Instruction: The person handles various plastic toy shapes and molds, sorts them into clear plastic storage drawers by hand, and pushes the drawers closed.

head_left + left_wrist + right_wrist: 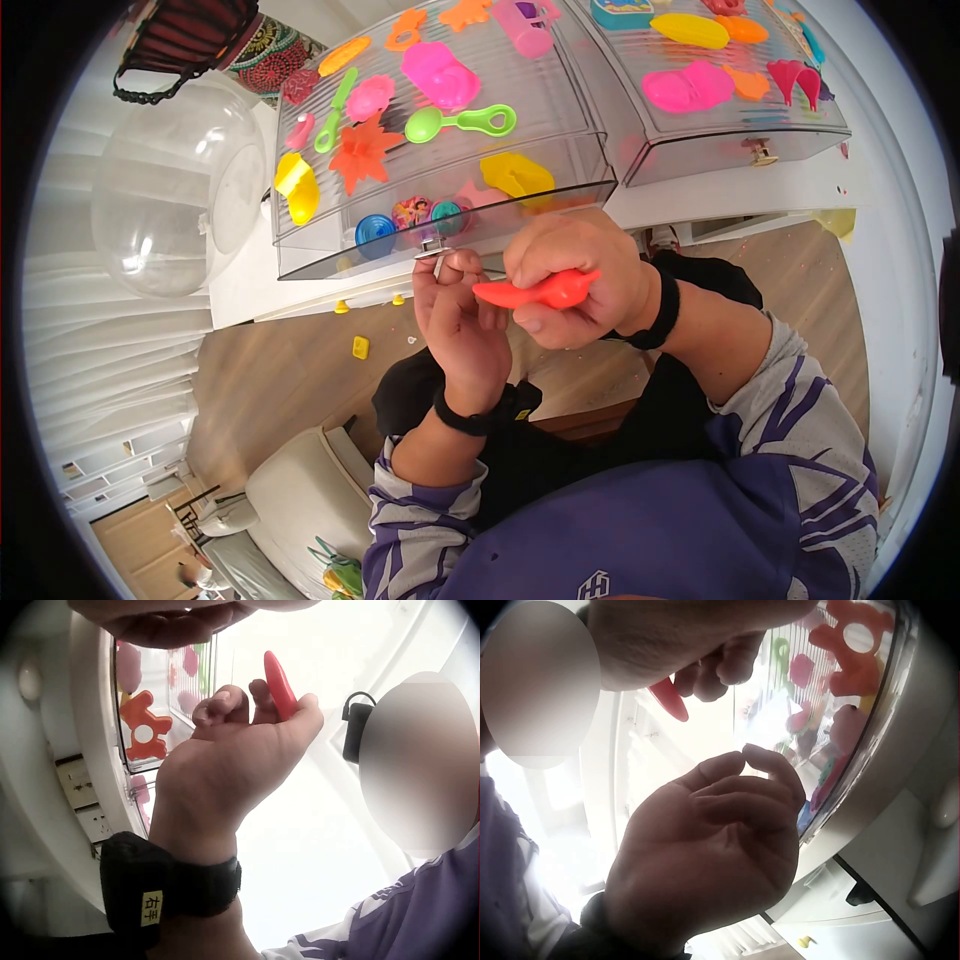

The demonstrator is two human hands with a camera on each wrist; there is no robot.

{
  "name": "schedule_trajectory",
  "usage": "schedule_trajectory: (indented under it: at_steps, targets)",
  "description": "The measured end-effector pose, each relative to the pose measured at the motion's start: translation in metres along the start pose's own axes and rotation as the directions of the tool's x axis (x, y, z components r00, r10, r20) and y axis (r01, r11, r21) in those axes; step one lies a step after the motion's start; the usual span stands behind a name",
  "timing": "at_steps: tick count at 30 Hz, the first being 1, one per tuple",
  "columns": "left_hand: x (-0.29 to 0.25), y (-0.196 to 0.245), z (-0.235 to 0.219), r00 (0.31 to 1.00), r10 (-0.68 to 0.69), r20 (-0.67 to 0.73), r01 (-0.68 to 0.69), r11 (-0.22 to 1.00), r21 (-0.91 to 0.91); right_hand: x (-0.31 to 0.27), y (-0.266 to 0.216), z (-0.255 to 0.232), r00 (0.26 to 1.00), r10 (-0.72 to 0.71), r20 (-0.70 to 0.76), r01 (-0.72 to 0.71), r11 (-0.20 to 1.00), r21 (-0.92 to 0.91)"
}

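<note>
My right hand (580, 275) grips a red plastic toy (535, 292) with a tapered tip between thumb and fingers, the tip pointing left. In the left wrist view, the same red toy (280, 686) sticks up from that hand. Beside it, my left hand (462, 325) has loosely curled fingers and holds nothing visible. Its fingertips are right by the metal knob (433, 247) of a clear drawer box (390, 190). In the right wrist view, the left hand's (712, 840) thumb and index finger come close together, below the red toy's tip (671, 701).
On the box lie a green spoon (425, 125), an orange leaf-shaped toy (364, 152) and a pink mold (440, 75). A blue round tub (375, 236) shows behind the drawer front. A second clear box (720, 150) stands right. Small yellow pieces (360, 347) lie on the floor.
</note>
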State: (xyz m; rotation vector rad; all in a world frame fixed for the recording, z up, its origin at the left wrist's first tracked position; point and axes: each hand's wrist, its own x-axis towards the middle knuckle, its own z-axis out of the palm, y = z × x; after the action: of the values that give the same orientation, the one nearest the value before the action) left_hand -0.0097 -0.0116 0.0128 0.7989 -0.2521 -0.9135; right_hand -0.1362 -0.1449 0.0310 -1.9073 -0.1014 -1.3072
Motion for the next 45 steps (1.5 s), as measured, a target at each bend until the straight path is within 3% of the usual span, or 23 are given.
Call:
schedule_trajectory:
  at_steps: [4,13,15,19,22,23,24,25,26,27,31,33,37,39,43,45]
  targets:
    - [-0.004,-0.006,-0.007,1.0,0.01,-0.01,-0.011,0.998,-0.067,-0.002,-0.003,-0.001,1.0,0.016,0.007,-0.016,1.0,-0.026]
    - [-0.015,-0.013,0.0,0.997,0.076,-0.029,-0.074,0.994,0.075,-0.004,-0.005,-0.002,0.999,-0.007,0.035,0.008,0.999,-0.043]
    - [-0.022,-0.02,-0.002,0.986,0.166,0.029,-0.168,0.963,0.212,-0.005,-0.003,-0.001,0.999,-0.008,0.046,0.007,1.0,0.013]
    - [-0.037,-0.03,0.013,0.981,0.193,-0.019,-0.183,0.953,0.241,0.001,-0.002,0.002,0.999,-0.021,0.03,0.02,0.999,0.039]
    - [-0.039,-0.032,-0.016,0.983,0.18,0.027,-0.177,0.909,0.376,0.004,-0.003,0.004,0.998,-0.052,0.025,0.052,0.999,0.008]
    - [-0.034,-0.016,-0.046,0.953,-0.039,0.299,-0.043,0.964,0.263,0.003,-0.003,0.005,0.999,-0.036,0.037,0.035,0.999,0.017]
    - [-0.03,-0.008,-0.061,0.799,-0.213,0.563,0.125,0.974,0.191,0.003,-0.004,0.004,0.999,-0.02,0.05,0.019,0.999,0.026]
    - [-0.035,-0.013,-0.044,0.799,-0.213,0.563,0.125,0.974,0.191,0.001,-0.004,0.002,0.999,-0.021,0.05,0.019,0.999,0.027]
    - [-0.044,-0.023,-0.012,0.911,-0.004,0.413,-0.123,0.952,0.279,-0.002,-0.005,-0.001,0.998,-0.014,0.056,0.012,1.0,0.027]
    - [-0.047,-0.027,0.009,0.932,0.237,0.275,-0.335,0.853,0.4,-0.004,-0.005,-0.003,0.998,-0.007,0.062,0.005,1.0,0.027]
    - [-0.038,-0.018,0.011,0.889,0.284,0.36,-0.381,0.895,0.233,-0.011,0.0,0.002,1.0,0.0,-0.002,0.0,0.993,0.121]
    - [-0.031,-0.016,-0.005,0.751,0.318,0.579,-0.633,0.596,0.494,-0.011,-0.001,-0.001,0.998,0.059,0.014,-0.061,0.983,0.171]
    - [-0.032,-0.017,-0.001,0.721,0.376,0.583,-0.683,0.529,0.504,-0.01,-0.001,-0.004,0.998,0.062,0.028,-0.066,0.981,0.18]
    - [-0.035,-0.019,0.005,0.792,0.364,0.489,-0.567,0.735,0.372,-0.008,-0.002,-0.004,0.999,0.041,0.028,-0.045,0.979,0.2]
    - [-0.035,-0.019,0.003,0.841,0.338,0.422,-0.502,0.779,0.376,-0.008,-0.002,-0.002,1.0,0.0,-0.007,0.002,0.975,0.224]
    - [-0.034,-0.017,0.005,0.845,0.334,0.417,-0.512,0.729,0.455,-0.006,-0.004,-0.004,1.0,-0.007,-0.005,0.008,0.987,0.158]
